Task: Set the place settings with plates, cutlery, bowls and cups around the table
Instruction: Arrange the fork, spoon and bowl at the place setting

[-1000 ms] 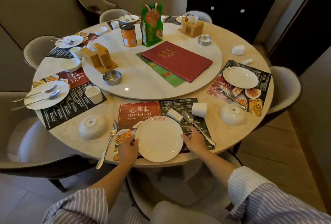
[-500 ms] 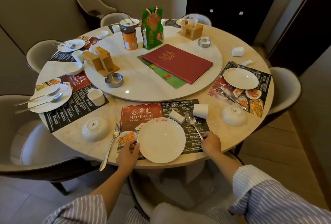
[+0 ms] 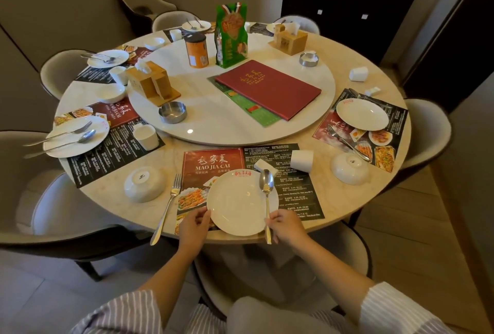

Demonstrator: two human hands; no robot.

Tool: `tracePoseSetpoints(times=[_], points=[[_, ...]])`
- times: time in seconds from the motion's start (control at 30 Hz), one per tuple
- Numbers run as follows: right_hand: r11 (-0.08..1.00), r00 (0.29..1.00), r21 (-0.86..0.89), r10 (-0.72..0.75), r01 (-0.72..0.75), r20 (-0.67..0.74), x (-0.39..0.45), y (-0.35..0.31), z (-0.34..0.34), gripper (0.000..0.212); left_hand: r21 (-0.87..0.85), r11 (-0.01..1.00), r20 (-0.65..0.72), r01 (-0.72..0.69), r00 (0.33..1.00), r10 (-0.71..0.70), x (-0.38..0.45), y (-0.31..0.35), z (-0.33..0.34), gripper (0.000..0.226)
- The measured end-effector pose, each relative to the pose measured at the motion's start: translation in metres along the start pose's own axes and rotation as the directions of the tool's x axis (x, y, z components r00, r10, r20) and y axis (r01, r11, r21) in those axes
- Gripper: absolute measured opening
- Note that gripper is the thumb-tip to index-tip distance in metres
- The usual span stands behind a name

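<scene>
Right hand: the right hand (image 3: 284, 226) pinches the handle of a spoon (image 3: 267, 194), fingers curled round it near the bench edge.
Spoon: it lies along the right rim of the near plate (image 3: 240, 202), bowl end pointing away from the person.
Left hand: the left hand (image 3: 193, 225) grips the plate's left rim, thumb on top.
Near setting: the plate sits on a red and black placemat (image 3: 213, 165); a fork (image 3: 167, 208) lies just left of the mat, its handle past the bench edge.
Cups and bowls: a white cup (image 3: 302, 160) lies on its side on the mat beyond the plate; one upturned bowl (image 3: 144, 183) rests to the left, another upturned bowl (image 3: 349, 168) to the right.
Surface: a round, pale marble-look bench (image 3: 355, 194) carries a raised turntable (image 3: 219, 125) at its middle.
On the turntable: a red menu folder (image 3: 268, 89), a green packet (image 3: 231, 35), an orange tin (image 3: 197, 50), two wooden tissue holders and two steel ashtrays.
Other settings: at left, a plate with fork and spoon (image 3: 76, 135) on it; at right, an empty plate (image 3: 362, 115) with a fork beside it.
Room: padded beige chairs ring the bench; a dark cabinet (image 3: 347, 12) stands against the far wall, beige walls at left, wood-look floor at right.
</scene>
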State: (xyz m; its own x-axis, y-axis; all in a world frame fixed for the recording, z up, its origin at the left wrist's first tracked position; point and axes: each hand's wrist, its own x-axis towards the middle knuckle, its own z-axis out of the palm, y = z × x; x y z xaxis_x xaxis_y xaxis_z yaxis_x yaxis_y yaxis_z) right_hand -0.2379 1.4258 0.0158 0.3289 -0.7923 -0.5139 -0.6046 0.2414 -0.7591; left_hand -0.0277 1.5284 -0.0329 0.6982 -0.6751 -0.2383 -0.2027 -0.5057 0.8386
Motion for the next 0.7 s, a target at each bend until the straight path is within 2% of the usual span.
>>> tracePoseSetpoints(times=[0.17,0.3,0.47,0.6,0.7], points=[[0.995,0.995,0.094,0.036,-0.046,0.097,-0.015,0.004,0.016,0.015,0.019,1.000,0.008,-0.023,1.000,0.023,-0.004,0.004,-0.001,0.027],[0.991,0.990,0.114,0.052,-0.066,0.128,-0.020,0.006,0.020,0.016,-0.024,1.000,0.013,-0.019,1.000,0.020,-0.006,0.005,-0.002,0.026],[0.991,0.990,0.121,0.044,-0.060,0.131,-0.026,0.007,0.026,0.017,-0.065,0.998,-0.042,-0.001,0.999,-0.002,-0.008,0.004,0.001,0.027],[0.991,0.993,0.121,0.044,-0.058,0.111,-0.026,0.009,0.030,0.018,-0.053,0.998,-0.152,-0.022,0.988,0.014,-0.011,-0.001,-0.001,0.024],[0.991,0.996,0.126,0.043,-0.052,0.077,-0.024,0.008,0.031,0.019,0.030,0.997,-0.309,-0.073,0.948,0.079,-0.011,0.000,-0.015,0.028]])
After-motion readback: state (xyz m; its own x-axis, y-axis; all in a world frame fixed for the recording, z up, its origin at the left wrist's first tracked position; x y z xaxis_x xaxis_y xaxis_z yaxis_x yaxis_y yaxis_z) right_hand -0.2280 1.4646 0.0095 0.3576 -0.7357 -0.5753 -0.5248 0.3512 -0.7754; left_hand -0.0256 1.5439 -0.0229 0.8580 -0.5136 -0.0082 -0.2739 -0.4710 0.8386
